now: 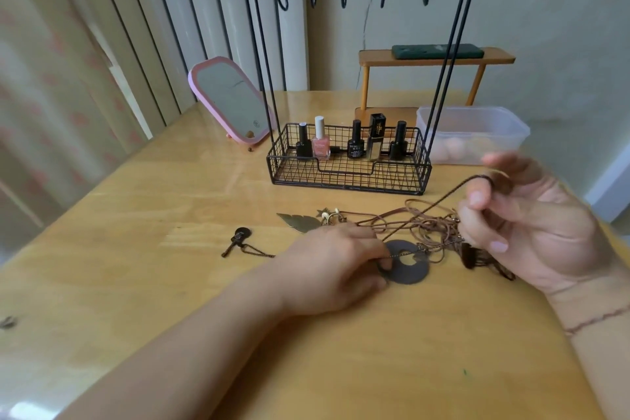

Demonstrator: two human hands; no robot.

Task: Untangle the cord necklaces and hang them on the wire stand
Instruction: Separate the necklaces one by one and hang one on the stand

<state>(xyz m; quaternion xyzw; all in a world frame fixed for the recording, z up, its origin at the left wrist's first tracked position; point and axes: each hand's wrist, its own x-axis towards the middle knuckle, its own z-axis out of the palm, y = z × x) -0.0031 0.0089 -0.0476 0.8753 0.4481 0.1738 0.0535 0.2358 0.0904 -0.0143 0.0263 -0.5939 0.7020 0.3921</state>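
1. Cord necklaces (417, 227) lay in a brown tangle on the wooden table (153, 215), between the two hands and just in front of the wire stand (347, 160).
2. The wire stand rose beyond both hands, its hooks bare; nail polish bottles (354, 141) stood in its basket.
3. A clear plastic box (474, 133) sat just behind the right hand, a pink mirror (231, 100) well beyond the left hand, and a small orange shelf (433, 58) behind the stand.
4. The left hand (335, 268) rested on the table, fingers curled and pinching a thin chain at a dark ring pendant (407, 266).
5. The right hand (521, 215) was raised above the tangle, blurred, with a dark cord (439, 199) looped round a fingertip and running down into the knot.
6. A leaf pendant (300, 222) lay just beyond the left hand, and a key-shaped pendant (237, 240) to its left.
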